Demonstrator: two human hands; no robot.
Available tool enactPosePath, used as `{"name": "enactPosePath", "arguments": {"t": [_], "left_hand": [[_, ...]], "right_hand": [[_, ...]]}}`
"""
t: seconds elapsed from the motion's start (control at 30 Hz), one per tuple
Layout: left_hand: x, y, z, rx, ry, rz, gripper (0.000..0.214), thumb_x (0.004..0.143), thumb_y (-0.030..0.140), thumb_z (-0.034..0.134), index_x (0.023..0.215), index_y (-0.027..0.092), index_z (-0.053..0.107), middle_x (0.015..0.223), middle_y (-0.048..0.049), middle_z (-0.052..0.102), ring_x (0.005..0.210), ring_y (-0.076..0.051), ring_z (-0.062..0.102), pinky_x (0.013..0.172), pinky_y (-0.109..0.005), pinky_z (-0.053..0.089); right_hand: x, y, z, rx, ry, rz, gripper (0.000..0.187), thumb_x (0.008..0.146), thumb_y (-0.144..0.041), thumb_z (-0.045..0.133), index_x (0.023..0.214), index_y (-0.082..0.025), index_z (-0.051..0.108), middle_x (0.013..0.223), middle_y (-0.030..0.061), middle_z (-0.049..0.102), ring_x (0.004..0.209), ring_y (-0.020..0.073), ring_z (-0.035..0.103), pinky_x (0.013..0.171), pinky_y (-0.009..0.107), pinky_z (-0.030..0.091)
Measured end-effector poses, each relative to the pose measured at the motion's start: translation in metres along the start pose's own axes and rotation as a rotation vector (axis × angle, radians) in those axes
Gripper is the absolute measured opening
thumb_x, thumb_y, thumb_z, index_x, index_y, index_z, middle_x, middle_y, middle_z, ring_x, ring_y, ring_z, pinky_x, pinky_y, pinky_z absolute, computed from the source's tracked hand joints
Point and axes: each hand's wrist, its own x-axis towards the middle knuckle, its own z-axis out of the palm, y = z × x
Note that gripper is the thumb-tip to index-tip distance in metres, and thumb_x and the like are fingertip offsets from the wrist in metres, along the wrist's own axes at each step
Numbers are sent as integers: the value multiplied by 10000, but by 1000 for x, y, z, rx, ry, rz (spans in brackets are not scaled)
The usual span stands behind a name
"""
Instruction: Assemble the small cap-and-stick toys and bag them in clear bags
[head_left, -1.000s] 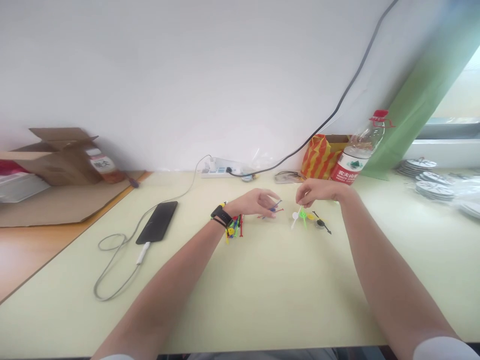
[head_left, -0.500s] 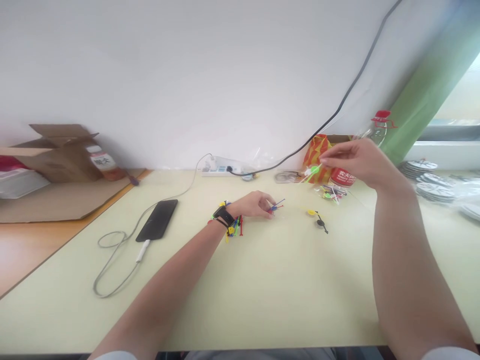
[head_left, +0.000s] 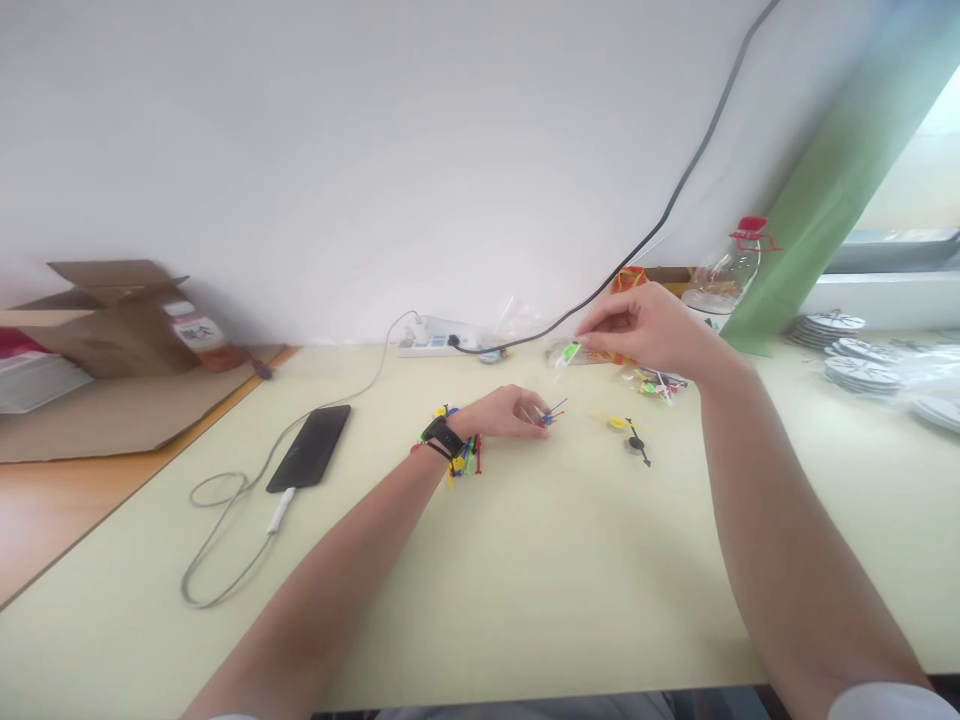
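Note:
My left hand point(head_left: 517, 412), with a black watch on the wrist, is closed around small plastic arrow pointers point(head_left: 553, 412) in blue and red, their thin ends poking out past the fingertips. Under and beside that wrist lies a heap of pointers point(head_left: 471, 458) in several colours. Raised over the table, my right hand point(head_left: 637, 325) pinches a green and white arrow pointer point(head_left: 570, 352), which is blurred. On the tabletop to the right of my left hand lie a yellow pointer point(head_left: 617, 423) and a black one point(head_left: 636, 443) with a round middle.
A phone point(head_left: 309, 448) on a charging cable lies at left. Along the wall are a power strip point(head_left: 435, 338) and a clear plastic bottle point(head_left: 727, 275). Colourful pointers point(head_left: 660, 384) in a bag sit beyond my right forearm. Stacked discs point(head_left: 862, 370) stand far right, a cardboard box point(head_left: 124, 320) far left.
My right hand has moved left with the green and white pointer, closer to my left hand. The left hand has stayed about where it was, still closed on its pointers.

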Motion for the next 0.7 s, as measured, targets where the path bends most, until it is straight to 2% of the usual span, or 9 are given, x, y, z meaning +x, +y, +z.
{"name": "enactPosePath", "arguments": {"t": [0.1, 0.27, 0.5, 0.7], "left_hand": [[1, -1, 0, 9, 11, 17, 536, 724, 435, 893, 1160, 159, 748, 1052, -134, 799, 913, -246, 766, 818, -334, 587], [1, -2, 0, 22, 19, 20, 551, 706, 416, 903, 1164, 155, 742, 1019, -124, 802, 886, -231, 767, 808, -321, 585], [1, -1, 0, 21, 33, 9, 533, 686, 387, 908, 1138, 162, 737, 993, -92, 796, 876, -227, 753, 780, -312, 573], [4, -5, -1, 100, 85, 7, 367, 693, 417, 872, 924, 157, 755, 893, -71, 789, 806, -226, 732, 719, -299, 541]], "right_hand": [[3, 6, 4, -96, 1, -15, 110, 816, -344, 781, 825, -237, 806, 828, 54, 774, 763, 251, 701, 604, 358, 545], [4, 2, 15, -198, -2, -12, 101, 831, -235, 691, 794, -207, 782, 794, 48, 768, 731, 223, 698, 538, 303, 497], [6, -10, 39, -239, -77, -32, 111, 825, -152, 659, 790, -192, 756, 815, 46, 774, 782, 201, 713, 639, 274, 538], [10, -9, 58, -205, -154, 33, 90, 841, -178, 664, 813, -196, 748, 809, 34, 760, 673, 167, 691, 571, 260, 503]]}}
